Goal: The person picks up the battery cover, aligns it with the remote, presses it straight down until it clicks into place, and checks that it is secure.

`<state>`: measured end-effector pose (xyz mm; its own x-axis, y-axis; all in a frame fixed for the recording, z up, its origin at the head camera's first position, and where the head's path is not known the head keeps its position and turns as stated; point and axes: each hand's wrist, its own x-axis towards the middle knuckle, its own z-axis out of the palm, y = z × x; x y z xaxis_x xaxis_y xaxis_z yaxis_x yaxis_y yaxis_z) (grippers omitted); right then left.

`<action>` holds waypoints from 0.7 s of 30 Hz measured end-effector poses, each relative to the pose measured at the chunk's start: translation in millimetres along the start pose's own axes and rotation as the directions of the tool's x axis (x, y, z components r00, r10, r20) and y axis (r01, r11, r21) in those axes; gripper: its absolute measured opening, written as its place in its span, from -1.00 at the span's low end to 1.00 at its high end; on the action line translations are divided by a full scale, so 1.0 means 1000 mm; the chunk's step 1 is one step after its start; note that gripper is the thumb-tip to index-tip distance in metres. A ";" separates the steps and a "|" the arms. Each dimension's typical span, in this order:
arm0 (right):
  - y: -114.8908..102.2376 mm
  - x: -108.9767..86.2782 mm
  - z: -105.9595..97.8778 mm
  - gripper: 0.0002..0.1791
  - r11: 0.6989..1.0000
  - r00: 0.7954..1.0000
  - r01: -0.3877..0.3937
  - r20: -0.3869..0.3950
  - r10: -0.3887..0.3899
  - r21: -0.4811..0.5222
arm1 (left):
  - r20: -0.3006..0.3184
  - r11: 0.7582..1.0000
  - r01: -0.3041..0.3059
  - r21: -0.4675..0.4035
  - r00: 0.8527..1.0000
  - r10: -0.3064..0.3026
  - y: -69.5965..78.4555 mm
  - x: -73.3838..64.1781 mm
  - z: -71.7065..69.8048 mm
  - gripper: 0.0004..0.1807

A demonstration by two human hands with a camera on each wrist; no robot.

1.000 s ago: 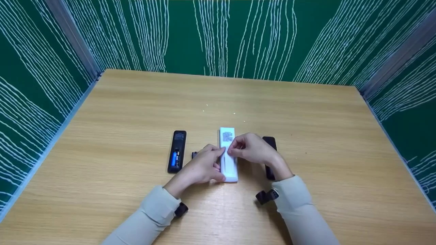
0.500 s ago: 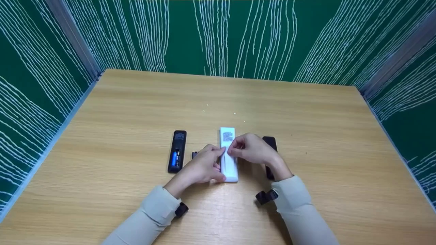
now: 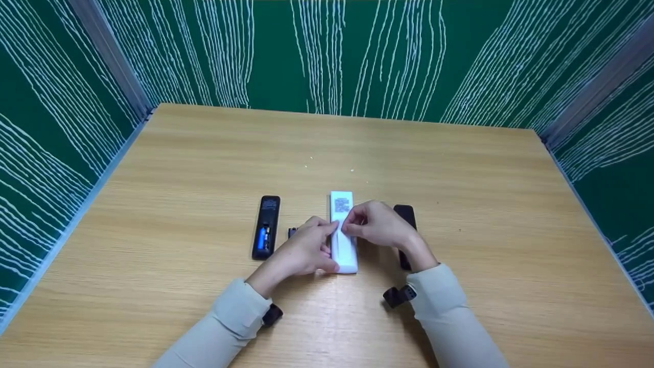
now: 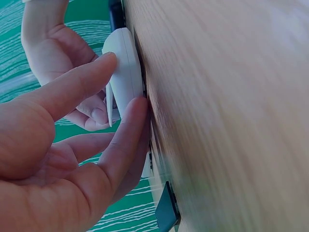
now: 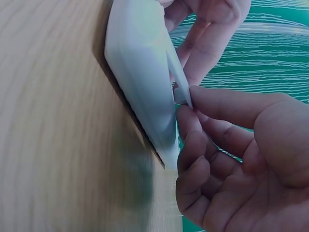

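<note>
A white remote control (image 3: pixel 343 250) lies back side up on the table, its printed label at the far end. My left hand (image 3: pixel 305 247) grips it along the left edge, thumb at the near corner and fingers at the side. Between thumb and forefinger, my right hand (image 3: pixel 380 223) pinches the raised end of its white battery cover (image 5: pixel 177 72). That cover slants up off the back, its other end close against the remote in the right wrist view. The battery compartment under the cover is hidden from the head view.
Left of the hands lies a black remote (image 3: pixel 269 212) with its compartment uncovered and a blue battery (image 3: pixel 262 238) inside. Another black remote (image 3: pixel 404 212) lies partly under the right forearm. A small dark piece (image 3: pixel 292 232) peeks out beside the left hand. White specks dot the wooden table (image 3: pixel 230 153).
The raised battery cover has tilted slightly between the fingers. Both hands and the remotes otherwise stay where they were.
</note>
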<state>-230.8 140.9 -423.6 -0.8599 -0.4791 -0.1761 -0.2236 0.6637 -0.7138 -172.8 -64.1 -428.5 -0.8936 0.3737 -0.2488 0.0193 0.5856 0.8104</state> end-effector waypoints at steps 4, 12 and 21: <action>0.001 0.000 0.000 -0.93 1.000 1.000 -0.003 0.003 0.003 0.004 | 0.000 1.000 -0.004 0.002 1.000 0.004 0.000 0.000 0.000 0.12; 0.002 0.001 0.001 -0.94 1.000 1.000 0.019 0.002 -0.019 0.004 | 0.007 1.000 -0.011 -0.007 1.000 0.011 0.001 -0.001 -0.001 0.12; 0.002 0.001 0.002 -0.94 1.000 1.000 0.017 0.004 -0.017 0.003 | 0.006 1.000 -0.008 -0.007 1.000 0.008 -0.001 0.000 0.000 0.13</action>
<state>-231.2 140.5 -427.1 -0.8543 -0.4925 -0.1663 -0.2370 0.6538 -0.7186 -173.1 -64.4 -429.8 -0.8907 0.3825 -0.2456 0.0229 0.5773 0.8162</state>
